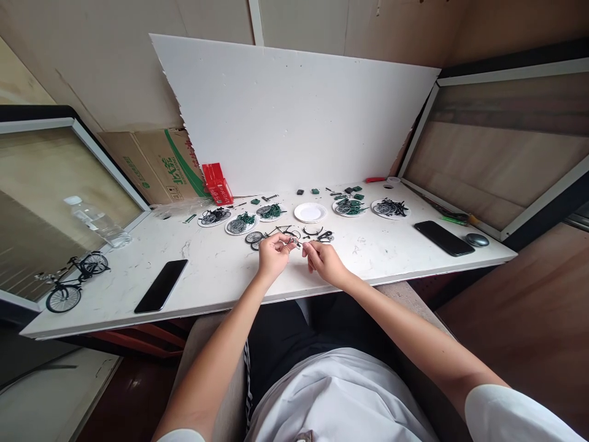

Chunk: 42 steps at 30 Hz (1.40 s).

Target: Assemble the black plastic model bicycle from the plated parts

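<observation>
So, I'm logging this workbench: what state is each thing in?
Left hand: fingertips pinched on a small part
Right hand: fingers curled, grip unclear
Centre bicycle: partly hidden, completeness unclear
Far-left bicycle: standing, wheels fitted
Bottle: capped
Left phone: screen dark
Right phone: screen dark
Far-right plate: loaded with black parts
Red box: open or shut, cannot tell

White worktop (221, 264) runs across, white panel (294, 116) stands behind it, beige wall (304, 24) at back, framed pane (497, 135) to the right, dark reddish floor (135, 393) lower left.
</observation>
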{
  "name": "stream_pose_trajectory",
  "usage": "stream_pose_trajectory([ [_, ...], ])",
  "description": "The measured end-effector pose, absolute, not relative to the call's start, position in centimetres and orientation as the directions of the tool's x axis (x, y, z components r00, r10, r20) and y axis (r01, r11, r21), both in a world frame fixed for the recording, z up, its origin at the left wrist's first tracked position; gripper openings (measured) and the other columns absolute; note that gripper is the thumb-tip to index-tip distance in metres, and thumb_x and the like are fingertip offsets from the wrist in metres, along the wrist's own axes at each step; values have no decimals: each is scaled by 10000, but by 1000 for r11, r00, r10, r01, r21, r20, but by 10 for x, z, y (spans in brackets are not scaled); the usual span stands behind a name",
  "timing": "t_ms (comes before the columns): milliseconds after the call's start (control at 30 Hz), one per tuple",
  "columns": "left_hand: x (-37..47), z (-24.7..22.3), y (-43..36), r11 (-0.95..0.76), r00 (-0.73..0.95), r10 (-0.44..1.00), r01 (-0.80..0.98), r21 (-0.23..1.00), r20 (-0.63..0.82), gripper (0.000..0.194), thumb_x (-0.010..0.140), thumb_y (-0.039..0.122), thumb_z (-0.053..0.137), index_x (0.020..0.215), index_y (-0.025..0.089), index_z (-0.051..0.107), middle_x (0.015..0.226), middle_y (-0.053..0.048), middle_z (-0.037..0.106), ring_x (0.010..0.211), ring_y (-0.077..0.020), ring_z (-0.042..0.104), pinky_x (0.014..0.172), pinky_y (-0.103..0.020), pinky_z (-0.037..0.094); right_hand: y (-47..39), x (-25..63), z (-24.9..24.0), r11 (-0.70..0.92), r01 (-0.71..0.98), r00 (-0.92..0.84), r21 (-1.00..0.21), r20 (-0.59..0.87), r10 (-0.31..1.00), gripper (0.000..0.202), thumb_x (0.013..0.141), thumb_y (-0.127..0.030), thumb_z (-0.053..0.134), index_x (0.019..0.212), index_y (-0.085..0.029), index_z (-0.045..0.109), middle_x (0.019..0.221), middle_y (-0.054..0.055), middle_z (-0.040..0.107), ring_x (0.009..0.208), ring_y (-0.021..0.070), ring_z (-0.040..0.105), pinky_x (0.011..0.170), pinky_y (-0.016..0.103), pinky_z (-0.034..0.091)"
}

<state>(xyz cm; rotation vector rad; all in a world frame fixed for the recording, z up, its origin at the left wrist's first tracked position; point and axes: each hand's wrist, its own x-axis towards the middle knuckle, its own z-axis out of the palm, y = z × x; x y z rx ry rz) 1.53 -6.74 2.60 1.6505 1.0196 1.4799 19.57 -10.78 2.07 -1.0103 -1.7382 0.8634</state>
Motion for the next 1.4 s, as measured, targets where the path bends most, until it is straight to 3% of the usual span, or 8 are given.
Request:
stream_pose_trajectory([
  [67,15,24,-67,-474,42,880,116,873,472,302,767,438,827,763,169,690,790,-78,754,548,-143,651,455,-236,487,-110,192,26,157,-47,-301,-987,164,939,565,1004,-755,495,849,-212,524,500,-64,403,495,150,516,590,263,410],
  [167,15,25,-66,-481,51,876,114,869,479,286,781,428,814,782,171,690,788,-74,755,548,-140,650,472,-237,492,-111,192,34,-215,-361,-452,-908,-31,891,456,928,-610,708,866,-220,480,501,-115,258,446,105,349,496,219,301],
  [333,12,32,-68,-471,79,882,132,872,464,282,767,420,823,785,169,695,671,-38,714,435,-105,541,419,-230,423,-109,195,38,-292,-429,-491,-855,-51,870,397,908,-512,755,897,-214,492,526,-120,235,461,88,295,488,206,253],
  [533,11,43,-73,-400,110,914,81,913,391,348,758,473,847,842,165,709,684,-42,733,398,-109,543,433,-256,455,-109,197,33,286,85,-251,-955,257,933,462,1030,-631,528,842,-212,484,585,-44,432,534,138,477,568,258,346],
  [733,12,42,-72,-380,108,922,66,923,372,366,742,485,853,853,160,728,697,-50,741,401,-101,535,430,-253,450,-105,208,30,673,673,-357,-306,662,659,400,1154,-420,342,1045,-178,641,908,106,704,820,209,634,647,282,360],
  [867,14,37,-70,-375,83,926,81,924,368,337,736,460,848,815,159,717,718,-61,747,379,-90,505,399,-248,429,-100,210,25,668,724,-413,-173,667,620,439,1169,-402,320,1051,-163,668,855,106,712,758,197,631,621,283,341],
  [1200,20,36,-78,-467,31,884,64,882,466,238,771,382,800,764,176,681,859,-92,786,570,-148,674,513,-264,554,-115,199,30,536,360,-290,-764,455,842,561,1113,-637,336,1003,-181,645,581,-7,604,568,163,626,693,279,470],
  [1400,19,35,-78,-541,32,841,66,839,540,167,803,320,760,762,184,672,889,-98,796,719,-199,750,705,-338,644,-117,194,40,13,-215,-382,-977,96,919,530,965,-723,603,901,-198,571,448,-100,340,425,129,455,521,243,363],
])
